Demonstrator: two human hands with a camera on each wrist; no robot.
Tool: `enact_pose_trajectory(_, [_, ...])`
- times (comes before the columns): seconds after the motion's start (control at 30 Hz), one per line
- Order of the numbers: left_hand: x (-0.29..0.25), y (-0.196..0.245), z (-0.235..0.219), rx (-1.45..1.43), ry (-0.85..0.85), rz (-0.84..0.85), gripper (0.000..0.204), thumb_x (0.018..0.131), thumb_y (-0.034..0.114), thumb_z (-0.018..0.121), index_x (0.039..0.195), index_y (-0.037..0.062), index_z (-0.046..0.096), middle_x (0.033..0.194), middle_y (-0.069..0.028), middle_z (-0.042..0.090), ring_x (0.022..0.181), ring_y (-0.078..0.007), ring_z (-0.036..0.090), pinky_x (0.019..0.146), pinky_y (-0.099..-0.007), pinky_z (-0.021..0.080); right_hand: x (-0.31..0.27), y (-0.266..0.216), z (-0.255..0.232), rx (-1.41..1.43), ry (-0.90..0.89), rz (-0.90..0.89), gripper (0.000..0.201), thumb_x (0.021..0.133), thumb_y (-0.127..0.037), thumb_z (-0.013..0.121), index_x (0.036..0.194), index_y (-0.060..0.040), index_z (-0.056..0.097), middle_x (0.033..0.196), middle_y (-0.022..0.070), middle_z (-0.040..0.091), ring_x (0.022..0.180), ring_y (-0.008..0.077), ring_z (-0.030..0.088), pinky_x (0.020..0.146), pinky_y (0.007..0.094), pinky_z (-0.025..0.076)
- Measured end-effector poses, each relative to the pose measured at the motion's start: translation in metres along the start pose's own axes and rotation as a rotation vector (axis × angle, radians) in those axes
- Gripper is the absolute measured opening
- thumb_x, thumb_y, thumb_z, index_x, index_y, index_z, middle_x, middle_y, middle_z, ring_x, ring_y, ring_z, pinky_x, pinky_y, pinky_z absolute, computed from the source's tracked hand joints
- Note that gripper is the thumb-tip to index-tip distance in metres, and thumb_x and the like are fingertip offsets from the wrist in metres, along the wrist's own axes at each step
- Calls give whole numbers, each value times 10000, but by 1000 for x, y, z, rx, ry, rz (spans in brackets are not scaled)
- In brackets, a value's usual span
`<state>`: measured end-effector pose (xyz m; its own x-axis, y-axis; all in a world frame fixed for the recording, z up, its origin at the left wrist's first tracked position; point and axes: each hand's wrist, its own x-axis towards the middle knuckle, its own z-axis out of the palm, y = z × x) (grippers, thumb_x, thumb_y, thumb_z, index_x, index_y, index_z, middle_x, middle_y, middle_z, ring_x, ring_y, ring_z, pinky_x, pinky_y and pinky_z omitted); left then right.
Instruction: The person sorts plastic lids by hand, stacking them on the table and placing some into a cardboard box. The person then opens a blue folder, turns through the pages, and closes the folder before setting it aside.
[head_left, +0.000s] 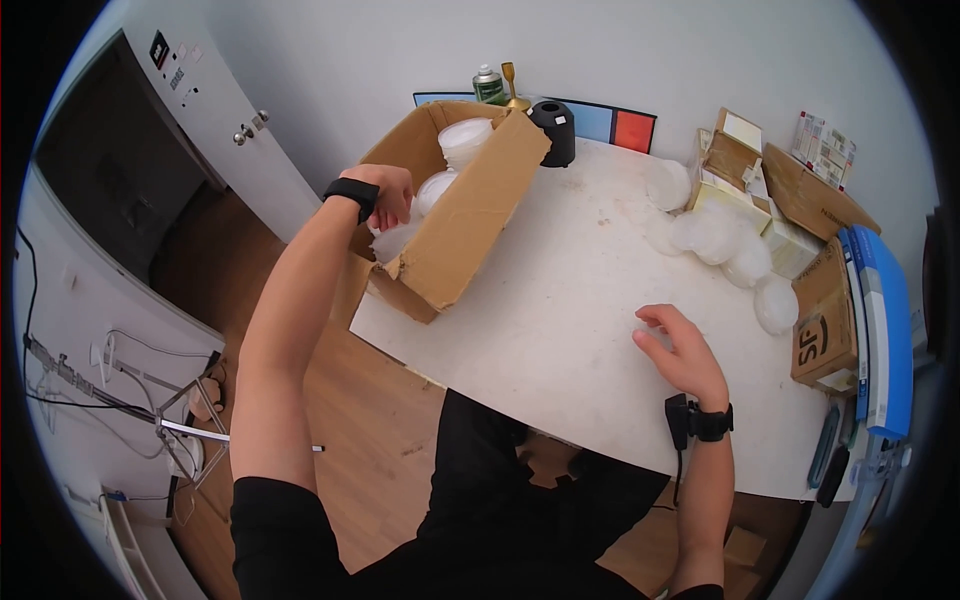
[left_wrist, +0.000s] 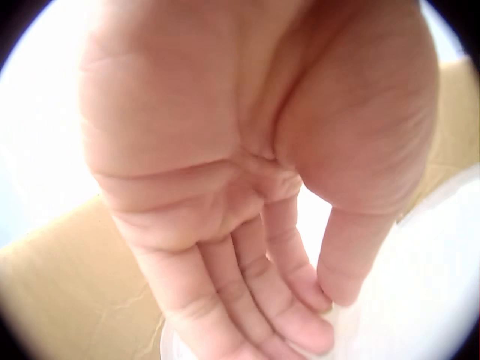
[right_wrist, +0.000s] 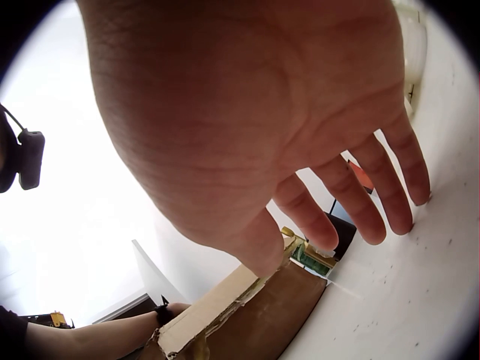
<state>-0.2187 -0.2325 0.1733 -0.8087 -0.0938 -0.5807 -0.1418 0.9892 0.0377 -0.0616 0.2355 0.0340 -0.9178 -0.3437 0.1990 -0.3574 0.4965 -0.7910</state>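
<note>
A cardboard box (head_left: 480, 215) stands open on the left part of the white table (head_left: 560, 260), with several round translucent plastic containers (head_left: 466, 140) inside. My left hand (head_left: 390, 195) reaches into its near end. In the left wrist view the thumb and fingertips of the left hand (left_wrist: 247, 195) come together at the edge of a translucent container (left_wrist: 345, 334), pinching it; the exact contact is partly hidden. Over the table's right half is my right hand (head_left: 685, 358), its fingers (right_wrist: 360, 202) spread and relaxed, holding nothing.
Several loose translucent containers (head_left: 715, 235) lie at the right rear, beside small cartons (head_left: 735, 190) and an SF box (head_left: 825, 320). Blue folders (head_left: 880, 330) stand at the right edge. Behind the open box are a black cylinder (head_left: 555, 135), a green can (head_left: 489, 86) and a gold holder (head_left: 511, 85).
</note>
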Motion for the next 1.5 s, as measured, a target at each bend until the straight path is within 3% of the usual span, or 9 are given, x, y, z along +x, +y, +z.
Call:
enact_pose_trajectory(0.27, [-6, 19, 10, 109, 115, 18, 157, 920, 127, 665, 929, -15, 729, 855, -114, 768, 757, -200, 757, 606, -327, 623, -2, 2, -2, -33, -20, 32, 362, 992, -298, 676, 1216, -14, 651, 1137, 176, 676, 1085, 334, 643, 939, 402, 517])
enact_pose_trajectory(0.53, [-53, 39, -7, 108, 94, -3, 258, 956, 230, 667, 1051, -6, 713, 933, -103, 770, 843, -204, 759, 707, -346, 625, -1, 4, -3, -78, -46, 21, 375, 1019, -322, 648, 1230, -12, 640, 1145, 176, 672, 1108, 319, 647, 967, 400, 515])
enact_pose_trajectory(0.63, [-64, 50, -7, 234, 400, 287, 267, 935, 238, 675, 1043, -4, 701, 935, -135, 757, 923, -288, 732, 844, -387, 566, -1, 6, -2, -74, -42, 25, 398, 1021, -364, 618, 1227, -24, 646, 1133, 187, 682, 1110, 359, 621, 960, 428, 501])
enact_pose_trajectory(0.77, [-94, 119, -5, 164, 486, 428, 278, 946, 269, 673, 1052, 12, 686, 986, -137, 746, 966, -289, 716, 839, -392, 562, 0, 8, -3, -90, -59, 8, 401, 1018, -368, 618, 1221, -23, 649, 1117, 184, 688, 1105, 359, 612, 955, 431, 497])
enact_pose_trajectory(0.83, [-101, 149, 2, 192, 643, 677, 269, 963, 221, 675, 1101, -8, 648, 1076, -141, 732, 1049, -271, 698, 861, -388, 546, 0, 9, -3, -93, -66, 10, 401, 1017, -368, 619, 1219, -22, 649, 1116, 183, 691, 1102, 359, 610, 954, 430, 496])
enact_pose_trajectory(0.87, [-102, 165, 6, 189, 643, 682, 269, 963, 221, 675, 1101, -8, 648, 1076, -141, 732, 1049, -271, 698, 861, -388, 546, 1, 8, -3, -89, -71, 10, 405, 1017, -371, 620, 1220, -22, 648, 1120, 186, 692, 1109, 358, 609, 957, 431, 495])
enact_pose_trajectory(1.07, [-45, 249, 58, 73, 546, 991, 310, 952, 243, 701, 1183, 44, 642, 1158, -126, 708, 1122, -306, 649, 902, -432, 536, 2, 17, -1, -25, -58, 20, 412, 1009, -377, 628, 1224, -26, 645, 1124, 199, 693, 1130, 350, 623, 961, 435, 504])
enact_pose_trajectory(1.23, [15, 316, 119, 86, 494, 970, 590, 907, 274, 716, 1436, 105, 517, 1404, -194, 582, 1272, -376, 580, 1026, -487, 516, 4, 32, -7, 73, 24, 23, 385, 997, -349, 642, 1209, -28, 645, 1114, 201, 691, 1070, 345, 659, 918, 436, 528])
enact_pose_trajectory(1.5, [35, 352, 139, 53, 617, 938, 675, 878, 286, 721, 1487, 116, 483, 1492, -199, 509, 1325, -417, 527, 1054, -493, 508, 10, 36, -14, 19, 264, -6, 214, 972, -224, 630, 999, -13, 654, 922, 170, 710, 877, 370, 686, 784, 459, 534])
